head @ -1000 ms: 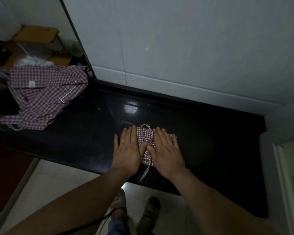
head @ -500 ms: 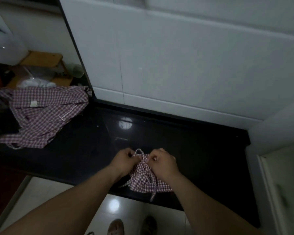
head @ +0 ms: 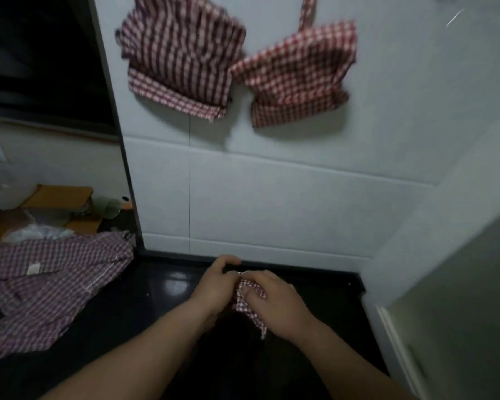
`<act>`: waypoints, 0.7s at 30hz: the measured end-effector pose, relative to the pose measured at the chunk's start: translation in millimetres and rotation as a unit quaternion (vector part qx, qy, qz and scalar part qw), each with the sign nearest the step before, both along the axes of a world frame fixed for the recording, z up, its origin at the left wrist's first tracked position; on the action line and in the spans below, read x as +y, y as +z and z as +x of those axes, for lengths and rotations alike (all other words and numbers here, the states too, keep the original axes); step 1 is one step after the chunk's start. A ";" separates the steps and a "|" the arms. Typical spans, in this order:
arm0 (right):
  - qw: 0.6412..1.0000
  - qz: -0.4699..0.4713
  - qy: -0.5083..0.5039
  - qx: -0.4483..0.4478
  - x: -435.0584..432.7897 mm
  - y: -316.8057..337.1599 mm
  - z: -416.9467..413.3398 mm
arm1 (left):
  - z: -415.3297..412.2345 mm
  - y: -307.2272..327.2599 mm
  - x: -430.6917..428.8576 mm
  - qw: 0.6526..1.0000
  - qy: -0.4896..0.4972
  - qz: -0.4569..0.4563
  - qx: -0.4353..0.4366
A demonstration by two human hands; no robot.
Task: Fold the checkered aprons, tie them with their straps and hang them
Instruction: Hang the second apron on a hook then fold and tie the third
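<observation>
Your left hand (head: pixel 214 287) and right hand (head: pixel 274 304) meet over the middle of the black tabletop (head: pixel 145 319), fingers of both curled round a small folded checkered apron (head: pixel 247 301); whether it touches the tabletop cannot be told. At the tabletop's left end lies a loose apron (head: pixel 49 287), spread unfolded. On the white wall (head: pixel 272 203) rising from the tabletop's far edge hang a darker folded apron (head: pixel 179 53) and a redder folded apron (head: pixel 298 73), side by side.
</observation>
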State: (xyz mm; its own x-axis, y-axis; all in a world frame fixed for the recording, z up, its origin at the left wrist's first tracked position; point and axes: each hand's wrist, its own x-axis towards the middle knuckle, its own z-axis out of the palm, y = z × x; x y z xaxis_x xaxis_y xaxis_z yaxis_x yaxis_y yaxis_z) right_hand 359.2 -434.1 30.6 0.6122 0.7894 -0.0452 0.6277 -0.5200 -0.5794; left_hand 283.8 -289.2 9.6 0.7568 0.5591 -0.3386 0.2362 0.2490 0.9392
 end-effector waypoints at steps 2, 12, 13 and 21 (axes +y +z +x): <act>0.999 -0.009 0.009 0.043 -2.1 22.4 3.2 | 6.1 23.8 4.8 1.000 -0.007 -0.014 -0.022; 0.960 0.121 -0.056 0.244 -41.2 107.3 49.2 | 29.1 128.5 7.3 0.908 -0.226 0.347 -0.059; 0.953 0.136 -0.057 0.266 -45.0 115.5 55.9 | 35.4 138.9 6.5 0.905 -0.234 0.348 -0.071; 0.913 0.196 -0.074 0.351 -59.5 177.3 99.6 | 95.2 190.2 -19.8 0.900 -0.217 0.358 -0.125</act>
